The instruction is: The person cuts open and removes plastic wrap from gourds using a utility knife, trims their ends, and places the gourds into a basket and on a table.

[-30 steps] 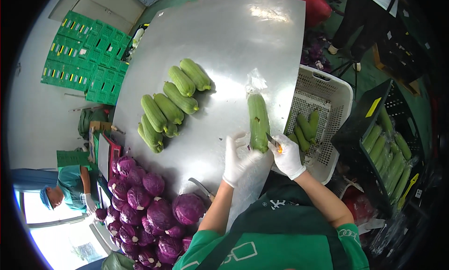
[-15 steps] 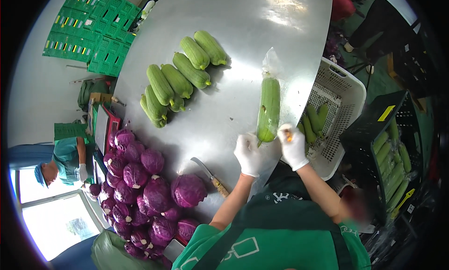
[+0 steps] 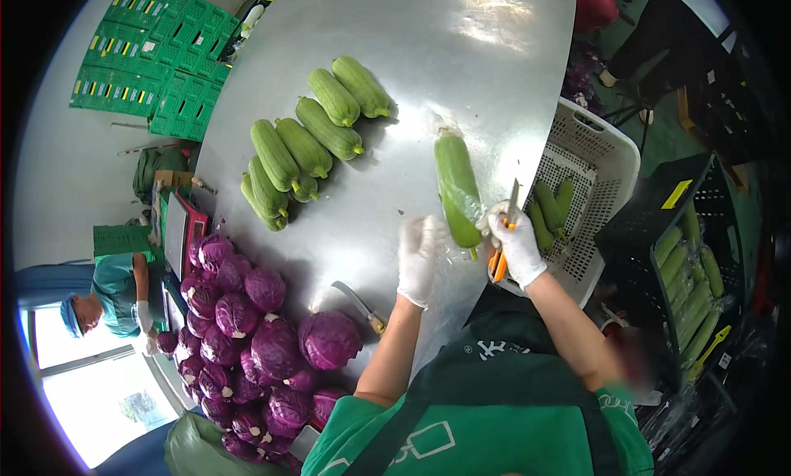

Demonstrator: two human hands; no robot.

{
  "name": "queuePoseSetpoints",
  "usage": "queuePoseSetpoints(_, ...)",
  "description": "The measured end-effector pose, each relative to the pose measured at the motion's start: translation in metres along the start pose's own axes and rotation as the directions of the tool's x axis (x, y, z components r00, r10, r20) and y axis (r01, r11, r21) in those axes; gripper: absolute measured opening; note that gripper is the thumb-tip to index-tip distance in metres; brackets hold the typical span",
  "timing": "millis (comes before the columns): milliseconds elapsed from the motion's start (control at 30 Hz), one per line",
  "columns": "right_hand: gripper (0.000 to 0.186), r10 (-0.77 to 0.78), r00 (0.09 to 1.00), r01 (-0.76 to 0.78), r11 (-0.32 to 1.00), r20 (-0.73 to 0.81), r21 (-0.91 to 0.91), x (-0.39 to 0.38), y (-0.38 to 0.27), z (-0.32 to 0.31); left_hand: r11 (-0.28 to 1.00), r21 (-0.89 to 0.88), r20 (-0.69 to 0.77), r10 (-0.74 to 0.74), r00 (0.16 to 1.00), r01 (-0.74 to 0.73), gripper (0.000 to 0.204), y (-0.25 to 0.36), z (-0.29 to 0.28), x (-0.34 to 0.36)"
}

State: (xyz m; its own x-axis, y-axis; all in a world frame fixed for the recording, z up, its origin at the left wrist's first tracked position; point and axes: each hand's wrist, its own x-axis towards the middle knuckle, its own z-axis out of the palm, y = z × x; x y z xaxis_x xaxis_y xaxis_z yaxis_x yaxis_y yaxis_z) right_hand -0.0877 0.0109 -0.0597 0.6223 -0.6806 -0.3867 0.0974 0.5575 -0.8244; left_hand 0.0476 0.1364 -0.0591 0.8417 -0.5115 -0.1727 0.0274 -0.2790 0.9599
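A long green gourd in a clear plastic bag point(image 3: 456, 183) lies on the steel table point(image 3: 412, 56), its lower end toward me. My gloved right hand point(image 3: 515, 241) grips orange-handled scissors point(image 3: 499, 264) at its right, blade pointing away from me. My gloved left hand point(image 3: 418, 253) is to the left of the gourd's lower end, fingers curled closed; I cannot make out whether it holds anything. Several loose gourds point(image 3: 303, 146) lie in a group at the left. A curved knife point(image 3: 354, 303) lies beside a pile of purple cabbages point(image 3: 272, 344).
A white basket point(image 3: 618, 146) with gourds stands by the table's right edge, beside a black crate point(image 3: 614, 233) of bagged gourds. A co-worker point(image 3: 115, 286) in a blue hat is at the left, before stacked green crates point(image 3: 144, 56). Another person's legs point(image 3: 634, 43) show at upper right.
The gourd's lower end has swung a little right, and my left hand has moved left and up. My right hand has turned, so the scissors now point upward, away from me.
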Motion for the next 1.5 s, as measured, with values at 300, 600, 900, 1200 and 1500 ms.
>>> queuePoseSetpoints(300,0.012,-0.199,0.975,0.163,0.944,-0.099,-0.285,0.018,-0.009,0.004,0.858,-0.306,0.451,-0.252,0.856,0.413,0.053,0.03,0.023,-0.011)
queuePoseSetpoints(600,0.009,-0.448,0.89,0.267,0.669,-0.09,-0.694,0.058,-0.062,0.016,0.19,-0.493,0.814,-0.242,0.527,0.849,0.055,0.042,-0.004,-0.01)
queuePoseSetpoints(900,0.017,-0.624,0.774,0.095,0.282,-0.108,-0.955,0.086,-0.095,-0.027,-0.237,-0.295,0.955,-0.09,0.281,0.926,0.068,0.082,0.01,-0.023)
queuePoseSetpoints(1200,0.017,-0.802,0.578,-0.07,0.138,-0.153,-0.988,0.097,-0.173,-0.104,-0.06,-0.317,0.932,-0.205,0.299,0.946,0.07,0.064,-0.001,-0.04)
queuePoseSetpoints(1500,0.049,-0.921,0.229,-0.145,0.287,-0.314,-0.947,-0.123,-0.28,-0.369,-0.259,-0.438,0.884,0.05,0.465,0.861,0.068,-0.005,-0.048,-0.05)
